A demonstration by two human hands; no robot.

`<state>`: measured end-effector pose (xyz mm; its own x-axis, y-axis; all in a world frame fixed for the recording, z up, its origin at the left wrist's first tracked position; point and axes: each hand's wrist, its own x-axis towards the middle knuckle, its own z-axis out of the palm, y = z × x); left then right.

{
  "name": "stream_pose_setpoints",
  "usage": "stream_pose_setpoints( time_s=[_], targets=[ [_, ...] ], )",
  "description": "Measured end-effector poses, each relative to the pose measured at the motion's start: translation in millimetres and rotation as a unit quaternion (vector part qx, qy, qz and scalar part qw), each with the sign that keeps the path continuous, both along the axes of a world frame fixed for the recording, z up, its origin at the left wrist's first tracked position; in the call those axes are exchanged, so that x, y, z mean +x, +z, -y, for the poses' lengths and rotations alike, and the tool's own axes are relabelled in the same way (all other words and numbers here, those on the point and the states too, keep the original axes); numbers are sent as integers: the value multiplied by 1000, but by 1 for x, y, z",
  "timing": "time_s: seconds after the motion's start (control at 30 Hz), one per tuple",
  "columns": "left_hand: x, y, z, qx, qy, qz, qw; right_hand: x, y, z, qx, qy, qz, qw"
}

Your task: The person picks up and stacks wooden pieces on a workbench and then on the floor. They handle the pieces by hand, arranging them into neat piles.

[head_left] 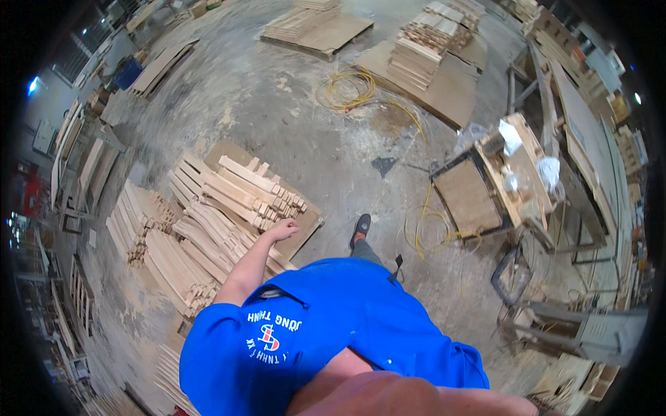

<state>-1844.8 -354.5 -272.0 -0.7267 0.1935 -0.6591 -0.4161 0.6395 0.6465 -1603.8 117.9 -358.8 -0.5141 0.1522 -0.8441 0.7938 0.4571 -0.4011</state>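
Note:
My left hand (283, 230) hangs at the end of a bare forearm, beside a stack of pale wooden pieces (239, 184). Its fingers bend loosely, with nothing visible in them. Whether it touches the wood I cannot tell. Below that forearm, long curved wooden slats (211, 225) lie in a pile. More bundled slats (173, 267) rest farther left. My right hand does not show; only the blue right sleeve (468, 367) is seen at the lower right.
A brown board (310, 232) lies under the near stack. Ahead, a yellow hose (347, 93) coils on the concrete floor. A wooden cart (468, 194) with plastic bags stands at right. Wood stacks (416, 62) sit on boards at the back; workbenches (583, 139) line the right.

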Motion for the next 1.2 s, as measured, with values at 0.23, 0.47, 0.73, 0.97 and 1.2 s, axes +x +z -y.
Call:
stream_pose_setpoints(
  time_s=[0.23,0.47,0.73,0.97,1.2],
  targets=[
    [-112,4,-7,-72,173,-41,981,-473,44,-132,326,263,-318,850],
    [-167,9,3,-94,199,99,970,-742,101,56,-107,63,-373,920],
    [-369,-17,64,-113,51,127,984,-857,-2,75,108,282,-286,910],
    [-622,4,153,-88,76,176,977,-838,-44,101,46,133,35,989],
    [-885,3,148,21,104,56,993,-963,-46,138,83,66,41,994]
  ],
)
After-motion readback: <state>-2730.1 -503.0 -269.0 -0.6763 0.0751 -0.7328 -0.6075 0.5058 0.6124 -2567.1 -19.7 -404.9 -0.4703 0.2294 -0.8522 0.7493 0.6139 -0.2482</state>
